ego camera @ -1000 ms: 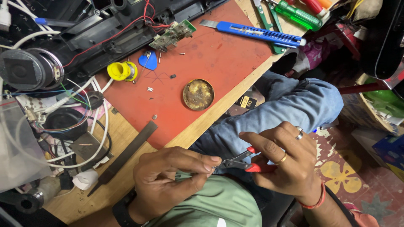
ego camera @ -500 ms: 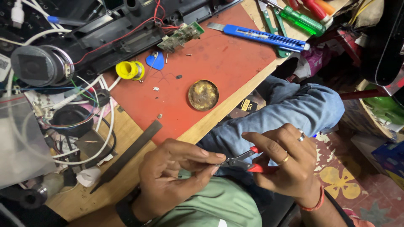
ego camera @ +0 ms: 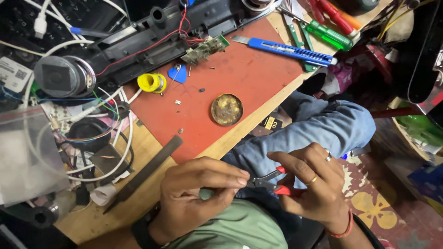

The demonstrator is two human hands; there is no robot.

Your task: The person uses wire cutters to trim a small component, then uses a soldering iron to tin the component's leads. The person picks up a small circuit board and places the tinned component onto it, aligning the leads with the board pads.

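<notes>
My right hand (ego camera: pixel 314 186) grips small red-handled cutters (ego camera: pixel 272 183) over my lap, jaws pointing left. My left hand (ego camera: pixel 198 193) pinches something thin at the cutter jaws between thumb and fingers; the item itself is too small to make out. Both hands hover just off the front edge of the wooden bench (ego camera: pixel 138 152), above my blue jeans (ego camera: pixel 314 133). Rings show on my right hand, and a red band circles that wrist.
A red mat (ego camera: pixel 240 78) carries a round brass tin (ego camera: pixel 226 109), yellow solder spool (ego camera: pixel 152 83), blue pick (ego camera: pixel 177 74) and small circuit board (ego camera: pixel 205 49). A blue utility knife (ego camera: pixel 288 50), screwdrivers (ego camera: pixel 330 32), a flat file (ego camera: pixel 143 173), a speaker (ego camera: pixel 62 76) and tangled wires lie around.
The view has shifted slightly. My hands stay together at the cutters; the left fingers have closed tighter at the jaws.
</notes>
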